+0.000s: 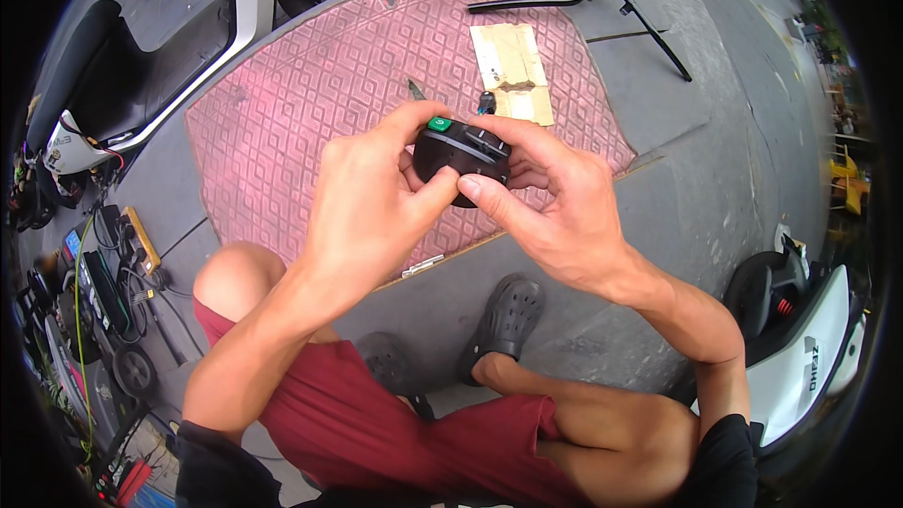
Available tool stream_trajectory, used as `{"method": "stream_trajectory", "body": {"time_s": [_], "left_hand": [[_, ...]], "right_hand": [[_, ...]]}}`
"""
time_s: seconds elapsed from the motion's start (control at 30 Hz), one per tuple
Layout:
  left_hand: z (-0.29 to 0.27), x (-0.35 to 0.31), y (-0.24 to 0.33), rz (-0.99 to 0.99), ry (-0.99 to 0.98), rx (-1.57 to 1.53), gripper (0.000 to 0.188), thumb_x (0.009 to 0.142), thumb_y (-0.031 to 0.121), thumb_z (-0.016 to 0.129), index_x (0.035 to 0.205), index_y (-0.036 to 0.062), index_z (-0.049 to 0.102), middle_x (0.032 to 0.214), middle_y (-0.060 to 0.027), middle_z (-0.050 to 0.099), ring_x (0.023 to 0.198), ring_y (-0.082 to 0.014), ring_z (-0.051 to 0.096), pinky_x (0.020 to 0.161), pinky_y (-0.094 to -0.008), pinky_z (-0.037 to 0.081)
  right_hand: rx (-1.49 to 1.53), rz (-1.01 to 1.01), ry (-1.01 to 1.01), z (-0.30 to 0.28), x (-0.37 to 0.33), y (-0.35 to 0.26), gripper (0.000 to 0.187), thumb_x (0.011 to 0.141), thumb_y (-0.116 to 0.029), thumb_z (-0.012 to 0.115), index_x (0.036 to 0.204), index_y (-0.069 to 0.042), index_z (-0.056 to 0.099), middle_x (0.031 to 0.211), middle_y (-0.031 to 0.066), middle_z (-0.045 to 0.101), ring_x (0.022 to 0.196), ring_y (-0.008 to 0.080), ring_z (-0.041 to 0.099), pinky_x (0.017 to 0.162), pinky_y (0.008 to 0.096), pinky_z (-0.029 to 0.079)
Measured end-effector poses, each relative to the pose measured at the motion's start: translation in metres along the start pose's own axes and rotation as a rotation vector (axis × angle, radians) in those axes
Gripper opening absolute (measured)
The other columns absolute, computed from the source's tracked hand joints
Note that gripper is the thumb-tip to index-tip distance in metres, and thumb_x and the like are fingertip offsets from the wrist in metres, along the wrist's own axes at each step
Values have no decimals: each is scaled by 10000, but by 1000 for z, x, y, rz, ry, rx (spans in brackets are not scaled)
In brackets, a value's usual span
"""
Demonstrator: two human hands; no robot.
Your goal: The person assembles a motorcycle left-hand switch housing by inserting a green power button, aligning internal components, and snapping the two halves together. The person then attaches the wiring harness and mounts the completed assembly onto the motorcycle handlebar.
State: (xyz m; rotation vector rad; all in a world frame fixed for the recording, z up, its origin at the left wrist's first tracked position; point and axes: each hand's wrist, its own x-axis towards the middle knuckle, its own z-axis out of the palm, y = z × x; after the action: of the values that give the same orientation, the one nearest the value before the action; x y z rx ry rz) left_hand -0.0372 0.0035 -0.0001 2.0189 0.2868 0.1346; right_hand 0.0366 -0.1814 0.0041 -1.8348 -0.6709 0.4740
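Dark-seat scooter [71,66]: at the far left, upper part, with a black seat and a white-edged body.
Yellow cord [81,320]: hangs in a thin line over the clutter below that scooter.
Small wheel [134,371]: in the same clutter, just right of the cord.
Yellow strip [141,241]: near the mat's left edge, dark cables beside it.
Pink mat [273,141]: patterned, flat on the grey floor [602,348], beneath and beyond the hands.
Left hand [362,193]: clamped on the left side of the black unit, thumb across the near face, fingers bent around the far side.
Left clog [384,359]: grey, on the floor below the left hand, partly hidden by the shorts [404,423].
Pointed piece [415,90]: on the mat, just beyond the left hand.
Silver piece [423,266]: narrow, at the mat's near edge.
Black unit [433,155]: rounded, held between both hands above the mat, green button [439,123] at its upper left.
Plug [486,102]: small and dark, just beyond the unit, near the cardboard.
Right clog [513,315]: grey, on the floor below the unit.
Cardboard [506,49]: tan, with a dark torn patch, on the mat.
Right hand [569,212]: clamped on the unit's right side, thumb tip near the left thumb.
Handlebar [550,3]: black, bent, left end over the mat, right arm over the floor.
White scooter [811,372]: at the far right.
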Motion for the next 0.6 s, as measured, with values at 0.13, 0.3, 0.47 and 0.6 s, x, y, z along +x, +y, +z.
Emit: {"method": "stream_trajectory", "body": {"time_s": [0.13,0.3,0.47,0.6], "left_hand": [[3,-2,-9,106,19,63,433,833,47,742,1251,-30,661,875,-221,738,702,-297,750,656,-387,589],[3,-2,-15,200,40,84,458,849,11,713,1304,-9,660,838,-111,731,677,-118,669,641,-270,543],[-1,1,-5,135,-9,27,462,857,-6,703,1316,-6,654,911,-125,758,759,-147,722,692,-289,570],[2,3,-6,102,-2,-124,468,872,-47,673,1336,2,642,1010,-118,771,842,-145,738,734,-289,589]], "right_hand": [[-104,-59,7,0,2,-1,403,902,-116,804,1254,22,667,965,183,764,854,251,789,771,342,640],[-124,-92,24,-1,4,-6,392,881,-119,810,1224,19,681,942,177,764,825,250,785,754,341,641],[-240,-196,114,2,4,-8,393,861,-115,824,1206,13,687,933,171,770,837,234,789,758,336,643],[-80,-213,145,3,5,1,388,852,-92,826,1199,8,682,966,145,779,854,214,788,766,333,646]]}}
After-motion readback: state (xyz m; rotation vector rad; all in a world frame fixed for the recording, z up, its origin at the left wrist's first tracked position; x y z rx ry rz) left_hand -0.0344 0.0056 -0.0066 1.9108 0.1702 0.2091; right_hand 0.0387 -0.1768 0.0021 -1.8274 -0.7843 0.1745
